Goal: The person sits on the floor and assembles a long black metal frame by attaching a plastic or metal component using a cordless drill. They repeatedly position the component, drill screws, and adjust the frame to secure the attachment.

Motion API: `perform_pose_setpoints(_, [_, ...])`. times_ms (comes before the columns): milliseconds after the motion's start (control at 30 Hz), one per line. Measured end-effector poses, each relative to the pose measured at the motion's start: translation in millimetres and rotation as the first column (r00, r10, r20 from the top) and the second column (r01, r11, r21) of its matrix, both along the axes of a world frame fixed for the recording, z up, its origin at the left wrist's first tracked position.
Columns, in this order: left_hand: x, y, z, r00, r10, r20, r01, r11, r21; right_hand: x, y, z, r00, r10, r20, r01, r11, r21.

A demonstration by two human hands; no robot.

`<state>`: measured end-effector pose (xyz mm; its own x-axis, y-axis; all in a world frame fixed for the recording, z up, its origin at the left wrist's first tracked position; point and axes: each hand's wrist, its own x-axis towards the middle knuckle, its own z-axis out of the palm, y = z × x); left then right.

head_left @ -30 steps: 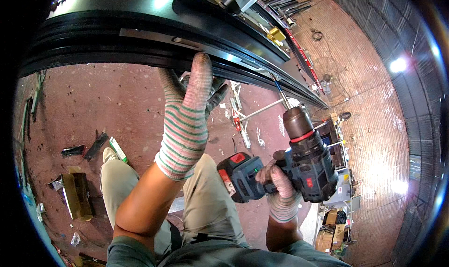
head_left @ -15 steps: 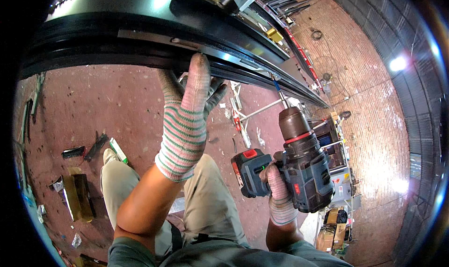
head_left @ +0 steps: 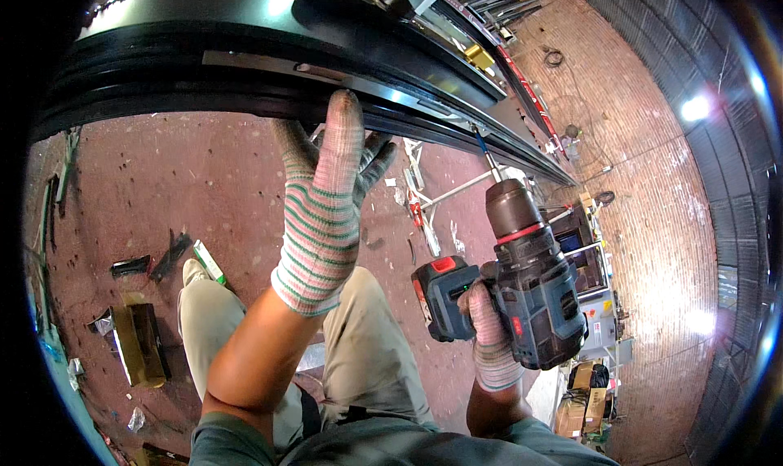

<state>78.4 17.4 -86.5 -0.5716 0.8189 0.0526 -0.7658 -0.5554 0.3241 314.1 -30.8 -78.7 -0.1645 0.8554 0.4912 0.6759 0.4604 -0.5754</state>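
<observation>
A long black metal frame (head_left: 163,91) runs across the top and slopes down to the right, with a slotted metal strip (head_left: 269,63) along it. My left hand (head_left: 322,213), in a striped knit glove, grips its lower edge. The thumb presses on the near face while the other fingers reach underneath, partly hidden. In my right hand (head_left: 493,335), gloved alike, is a dark cordless drill (head_left: 534,291) by its handle. Its battery points left, and the long driver bit (head_left: 487,154) angles up to the frame's right part. Whether a screw sits at the tip is too small to tell.
Below the frame lies a reddish floor (head_left: 212,189) with scraps. An open cardboard box (head_left: 140,344) stands at lower left, near a green-and-white carton (head_left: 209,262). White metal bars (head_left: 420,197) lie beyond my left hand. More cartons (head_left: 581,397) stand at lower right.
The drill and my right hand have shifted slightly right, and the drill's battery has swung a little right. My left hand keeps its hold on the frame.
</observation>
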Motion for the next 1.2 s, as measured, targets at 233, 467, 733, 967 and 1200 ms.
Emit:
perform_pose_setpoints(233, [0.0,2.6,-1.8,1.000,0.012,-0.005,-0.012,1.000,0.003,1.2,-0.9,-3.1,1.000,-0.028,0.010,0.028,1.000,0.014])
perform_pose_setpoints(467, [1.6,5.0,-10.9,1.000,0.009,-0.019,-0.008,0.999,0.048,7.8,4.9,-10.5,0.993,-0.116,0.037,0.113,0.991,0.075])
perform_pose_setpoints(733, [-0.2,-3.4,6.2,0.998,0.054,-0.014,-0.053,0.998,0.020,-18.1,-1.6,7.7,0.996,-0.045,0.079,0.033,0.989,0.143])
perform_pose_setpoints(967, [-1.9,-0.9,-1.0,0.999,0.030,-0.031,-0.029,0.999,0.043,-11.5,0.7,8.5,0.986,0.012,0.164,-0.028,0.995,0.093])
perform_pose_setpoints(1200, [0.0,-0.7,-1.4,0.999,0.039,-0.038,-0.038,0.999,0.021,1.4,8.0,0.0,0.998,0.021,-0.056,-0.026,0.996,-0.085])
